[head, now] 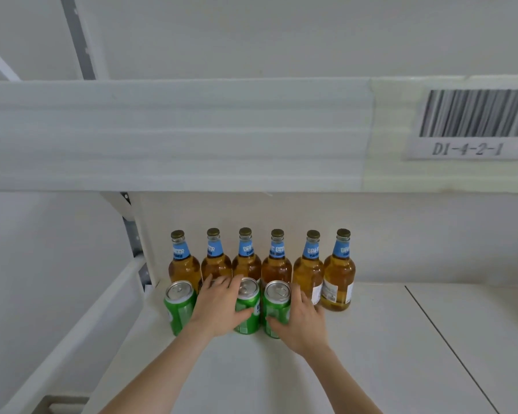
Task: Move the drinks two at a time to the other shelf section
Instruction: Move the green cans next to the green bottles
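Since the left hand (219, 306) and right hand (304, 321) each clamp a green can (250, 298) — packed tight — fingers could tip the bottles (338, 270) behind.

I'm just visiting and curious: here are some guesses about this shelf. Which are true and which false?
1. Six bottles stand upright in the back row. True.
2. The cans in front are red. False: they are green.
3. The left hand and the right hand each grip a can. True.
4. The right hand holds a bottle. False: it grips the rightmost can.
5. A barcode label sits on the edge of the shelf above. True.
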`<state>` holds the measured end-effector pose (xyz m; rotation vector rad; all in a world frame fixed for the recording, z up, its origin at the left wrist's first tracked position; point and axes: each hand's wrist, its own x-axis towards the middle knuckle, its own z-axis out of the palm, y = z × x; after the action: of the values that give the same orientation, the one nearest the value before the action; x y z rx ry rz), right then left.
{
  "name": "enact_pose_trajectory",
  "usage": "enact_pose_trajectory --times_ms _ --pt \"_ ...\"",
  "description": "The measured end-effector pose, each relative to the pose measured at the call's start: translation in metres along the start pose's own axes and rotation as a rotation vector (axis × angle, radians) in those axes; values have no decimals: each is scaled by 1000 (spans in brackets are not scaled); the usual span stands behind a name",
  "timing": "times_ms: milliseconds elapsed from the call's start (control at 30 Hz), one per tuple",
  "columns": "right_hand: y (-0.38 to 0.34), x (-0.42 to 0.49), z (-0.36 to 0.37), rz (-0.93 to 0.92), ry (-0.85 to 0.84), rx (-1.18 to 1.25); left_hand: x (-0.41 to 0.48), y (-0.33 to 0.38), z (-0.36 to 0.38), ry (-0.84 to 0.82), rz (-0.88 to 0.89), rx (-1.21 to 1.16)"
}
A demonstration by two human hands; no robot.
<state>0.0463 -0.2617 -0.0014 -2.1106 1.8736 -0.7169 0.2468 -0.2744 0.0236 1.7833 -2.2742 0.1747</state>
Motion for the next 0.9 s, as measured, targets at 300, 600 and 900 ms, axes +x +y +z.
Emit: enact_pose_trajectory --times_ms 300,600,900 --pt "5 2 5 129 -54 715 9 -5 -4 -46 -55 -188" --pt "25 -13 -5 364 -10 960 -6 5 -15 9 -58 -357" --pt "25 -50 -21 379 20 1082 -51 34 -35 81 -246 -868"
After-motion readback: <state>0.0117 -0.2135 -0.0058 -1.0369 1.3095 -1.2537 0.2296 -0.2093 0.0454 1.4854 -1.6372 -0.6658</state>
